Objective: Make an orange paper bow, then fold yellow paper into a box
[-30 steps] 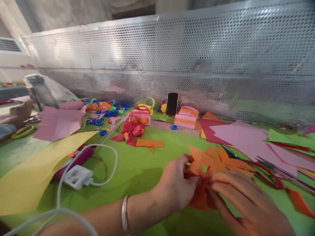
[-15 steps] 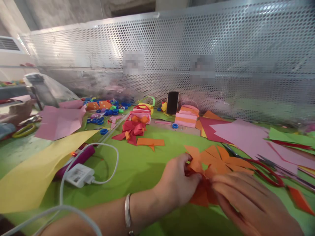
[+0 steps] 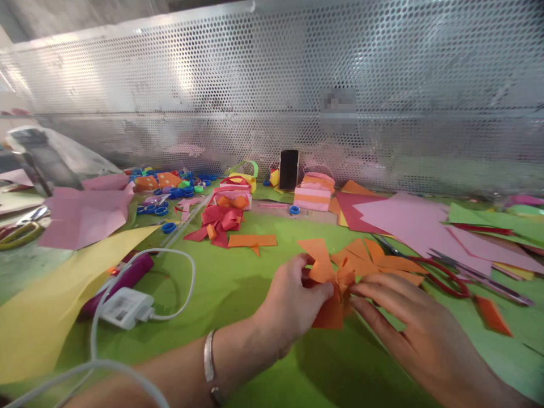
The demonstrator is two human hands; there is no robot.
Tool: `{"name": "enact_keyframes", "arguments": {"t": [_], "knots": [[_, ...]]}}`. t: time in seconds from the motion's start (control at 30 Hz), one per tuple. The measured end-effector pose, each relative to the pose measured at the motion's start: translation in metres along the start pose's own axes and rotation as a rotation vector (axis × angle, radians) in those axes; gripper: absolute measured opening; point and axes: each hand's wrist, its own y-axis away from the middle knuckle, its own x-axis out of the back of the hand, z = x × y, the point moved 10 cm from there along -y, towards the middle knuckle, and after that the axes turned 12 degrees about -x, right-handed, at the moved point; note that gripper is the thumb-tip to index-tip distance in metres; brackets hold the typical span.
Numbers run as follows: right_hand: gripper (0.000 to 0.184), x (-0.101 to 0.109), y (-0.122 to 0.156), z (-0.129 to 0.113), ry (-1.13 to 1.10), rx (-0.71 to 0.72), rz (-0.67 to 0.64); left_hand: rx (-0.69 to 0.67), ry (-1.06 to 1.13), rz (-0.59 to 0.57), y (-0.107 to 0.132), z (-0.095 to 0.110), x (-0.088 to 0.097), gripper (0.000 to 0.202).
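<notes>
My left hand (image 3: 287,300) is closed on an orange paper bow (image 3: 329,316), thumb in front and fingers partly hidden behind it. The bow has flat paper tails and a gathered loop at its centre. At its right side, the fingertips of my right hand (image 3: 419,323) pinch the paper beside that loop. Just behind my hands lie orange cut-paper petals (image 3: 361,258) on the green table surface (image 3: 250,283). A flat orange paper strip (image 3: 253,241) lies farther left, near a red paper bow (image 3: 221,221).
Left of my hands sit a white charger (image 3: 127,309) with a looping cable, a purple object (image 3: 138,272) and a yellow sheet (image 3: 72,294). Red-handled scissors (image 3: 450,283) and pink paper (image 3: 412,226) lie right. A phone (image 3: 289,170) and small paper bags (image 3: 313,195) stand before a perforated metal panel (image 3: 263,73).
Both hands have lifted slightly and tilted the bow, so its centre loop shows more clearly. The right fingers are less bunched over it. The camera view has shifted a little to the right.
</notes>
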Motion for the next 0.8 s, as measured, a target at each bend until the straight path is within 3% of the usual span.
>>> {"name": "enact_keyframes", "arguments": {"t": [0.1,0.2,0.33,0.5,0.67,0.8], "knots": [[0.021,-0.008,-0.004,0.019,-0.102,-0.168,-0.072,0.023,-0.038,-0.001,0.002,-0.002,0.000,0.011],[0.011,-0.021,-0.007,0.030,-0.229,-0.309,-0.228,0.044,-0.035,-0.010,0.004,-0.003,-0.001,0.013],[0.017,-0.025,-0.009,0.032,-0.309,-0.367,-0.292,0.087,0.119,-0.090,0.006,-0.004,-0.012,0.007],[0.015,-0.023,-0.011,0.028,-0.241,-0.315,-0.223,0.070,0.122,-0.003,0.001,-0.004,-0.001,0.013],[0.019,-0.005,-0.027,0.008,-0.070,-0.131,-0.073,-0.008,0.082,-0.005,-0.005,0.002,0.013,0.019],[0.018,0.014,-0.038,-0.001,0.064,-0.004,-0.165,0.021,0.123,-0.004,-0.018,-0.003,0.026,0.022]]}}
